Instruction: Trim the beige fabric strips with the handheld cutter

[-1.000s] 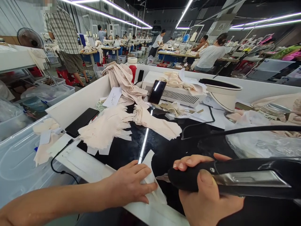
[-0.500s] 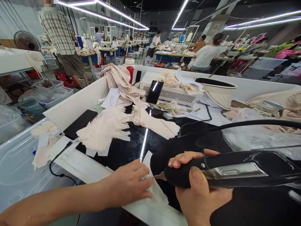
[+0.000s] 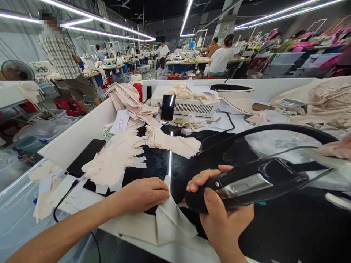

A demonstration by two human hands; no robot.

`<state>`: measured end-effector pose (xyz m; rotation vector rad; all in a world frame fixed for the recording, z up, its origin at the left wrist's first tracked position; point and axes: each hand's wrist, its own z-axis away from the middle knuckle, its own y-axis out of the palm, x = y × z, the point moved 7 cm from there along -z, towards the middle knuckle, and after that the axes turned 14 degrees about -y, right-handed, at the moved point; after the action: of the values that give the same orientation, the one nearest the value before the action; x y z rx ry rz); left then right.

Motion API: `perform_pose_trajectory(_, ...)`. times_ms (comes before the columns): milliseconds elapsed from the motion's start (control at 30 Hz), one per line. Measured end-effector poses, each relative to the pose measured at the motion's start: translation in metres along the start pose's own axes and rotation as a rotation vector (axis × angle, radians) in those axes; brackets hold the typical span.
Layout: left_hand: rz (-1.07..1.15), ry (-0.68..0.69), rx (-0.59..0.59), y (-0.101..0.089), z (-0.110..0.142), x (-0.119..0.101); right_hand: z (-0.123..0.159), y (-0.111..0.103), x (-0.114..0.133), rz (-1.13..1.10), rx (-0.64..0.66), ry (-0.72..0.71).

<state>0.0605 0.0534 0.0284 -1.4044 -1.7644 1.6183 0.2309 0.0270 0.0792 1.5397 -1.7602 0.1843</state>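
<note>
My left hand [image 3: 148, 193] has its fingers closed together on the upper edge of a thin cream fabric piece [image 3: 167, 223]. Creased and partly folded, the piece lies over the black glossy tabletop and its white front edge. My right hand [image 3: 219, 212] grips a black corded hand tool, iron-like [image 3: 249, 186], with a silver plate on its body. Its pointed metal tip is just right of the fabric, close to it; I cannot tell whether they touch. Beyond my left hand lies a fanned pile of cream fabric pieces [image 3: 109, 157]. A second stack of pieces [image 3: 172, 140] lies behind.
Around the table stand a black phone [image 3: 86, 157], an upright phone [image 3: 168, 107], a vented white box [image 3: 183, 104] and a round cream container [image 3: 236, 100]. Another person's hand [image 3: 338, 148] is at the right over clear plastic. A thick black cable [image 3: 285, 126] arches across. Co-workers are behind.
My view has shifted. The fabric under my left hand now shows more of its length, folded toward the front edge. The tool tip stays beside it. Another person's hand has appeared at right.
</note>
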Motion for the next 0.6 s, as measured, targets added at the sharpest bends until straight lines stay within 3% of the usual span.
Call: perform_pose_trajectory(600, 0.016, 0.041, 0.039, -0.0065, 0.0084, 0.0072, -0.0025, 0.0101, 0.0044, 0.01, -0.055, -0.019)
